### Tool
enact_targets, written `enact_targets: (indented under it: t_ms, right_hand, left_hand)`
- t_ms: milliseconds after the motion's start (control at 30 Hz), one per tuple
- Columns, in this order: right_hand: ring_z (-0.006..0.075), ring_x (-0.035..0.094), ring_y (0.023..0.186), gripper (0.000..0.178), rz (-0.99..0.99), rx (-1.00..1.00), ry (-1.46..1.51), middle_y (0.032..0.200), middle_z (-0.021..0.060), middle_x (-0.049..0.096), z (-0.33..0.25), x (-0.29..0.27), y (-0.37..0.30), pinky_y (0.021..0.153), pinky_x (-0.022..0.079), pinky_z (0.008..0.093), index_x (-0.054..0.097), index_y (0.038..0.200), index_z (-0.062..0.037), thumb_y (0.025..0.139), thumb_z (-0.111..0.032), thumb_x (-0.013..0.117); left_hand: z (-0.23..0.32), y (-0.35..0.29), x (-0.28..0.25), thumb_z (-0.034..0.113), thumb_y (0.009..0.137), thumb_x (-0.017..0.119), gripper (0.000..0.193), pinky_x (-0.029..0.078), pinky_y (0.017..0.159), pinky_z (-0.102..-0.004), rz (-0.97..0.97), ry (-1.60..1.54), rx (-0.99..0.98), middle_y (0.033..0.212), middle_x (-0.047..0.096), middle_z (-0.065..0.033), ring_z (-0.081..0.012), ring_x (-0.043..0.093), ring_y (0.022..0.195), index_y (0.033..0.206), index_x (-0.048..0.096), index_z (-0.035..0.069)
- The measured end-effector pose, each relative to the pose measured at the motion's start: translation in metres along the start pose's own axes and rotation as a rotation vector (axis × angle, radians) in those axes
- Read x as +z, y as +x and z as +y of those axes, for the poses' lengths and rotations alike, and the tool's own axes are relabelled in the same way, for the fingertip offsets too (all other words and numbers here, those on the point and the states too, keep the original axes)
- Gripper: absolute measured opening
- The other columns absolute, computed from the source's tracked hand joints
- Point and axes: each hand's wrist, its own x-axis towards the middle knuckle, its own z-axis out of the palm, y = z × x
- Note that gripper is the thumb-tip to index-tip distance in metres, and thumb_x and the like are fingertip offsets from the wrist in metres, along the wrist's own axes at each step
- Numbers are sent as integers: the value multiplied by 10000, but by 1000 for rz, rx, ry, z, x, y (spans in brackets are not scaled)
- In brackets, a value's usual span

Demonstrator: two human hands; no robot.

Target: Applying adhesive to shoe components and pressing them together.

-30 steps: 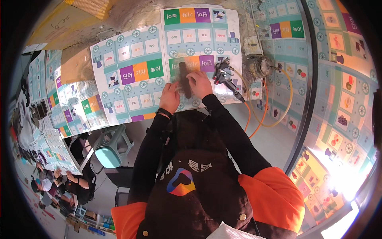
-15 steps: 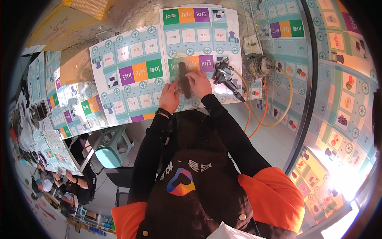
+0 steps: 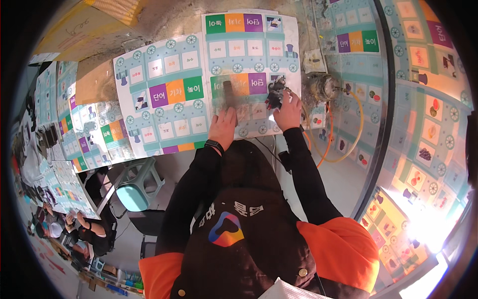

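Note:
A narrow dark strip (image 3: 228, 93) lies upright in the view on a teal-and-white printed sheet (image 3: 251, 66), over a grey speckled patch. My left hand (image 3: 223, 128) is on the strip's near end, its fingers closed there and covering that end. To its right, my right hand (image 3: 288, 113) grips a black spray gun (image 3: 277, 90) with a small red part. The hand hides much of the gun's body. Under both hands the sheet carries rows of cards, wheels and purple, orange and green title blocks.
Yellow (image 3: 362, 127) and orange (image 3: 324, 158) hoses loop right of the table beside a crusted round fitting (image 3: 326, 87). A dark metal bar (image 3: 381, 134) runs alongside more printed sheets. Left stands a pale green stool (image 3: 135, 197); another person works at a far-left table.
My right hand has left the dark strip, moved right and taken hold of the spray gun. My left hand has shifted slightly right and stays at the strip's near end.

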Motion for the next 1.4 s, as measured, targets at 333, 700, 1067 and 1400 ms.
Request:
enact_targets:
  t_ms: [333, 700, 1067, 1400]
  right_hand:
    - [410, 601, 1073, 648, -289, -132, 45, 1256, 171, 532, 42, 5, 14, 853, 525, 480, 469, 1360, -88, 754, -54, 697]
    - [128, 616, 708, 499, -888, 370, 905, 871, 45, 675, -61, -59, 40, 572, 509, 315, 605, 1240, -14, 749, -64, 682]
    - [375, 684, 774, 452, -630, 159, 610, 831, 241, 682, -83, -44, 45, 719, 531, 425, 619, 1210, -34, 767, -109, 575]
    - [408, 682, 796, 408, -700, 181, 568, 816, 251, 678, -84, -52, 35, 742, 526, 451, 632, 1183, -30, 792, -107, 548]
  left_hand:
    - [25, -7, 16, 84, 841, 571, 528, 546, 715, -371, -149, 5, -152, 1511, 409, -146, -243, 655, 805, 1348, 516, -52]
    - [23, -8, 41, 95, 844, 583, 510, 565, 618, -386, -164, -114, -283, 1553, 371, -188, -267, 671, 634, 1338, 549, -26]
    - [25, -8, 31, 89, 841, 558, 607, 568, 590, -374, -190, 5, -171, 1584, 322, -207, -256, 695, 673, 1427, 455, -33]
    - [25, -7, 30, 96, 856, 556, 581, 572, 591, -358, -201, 2, -178, 1586, 322, -202, -248, 700, 675, 1414, 468, -39]
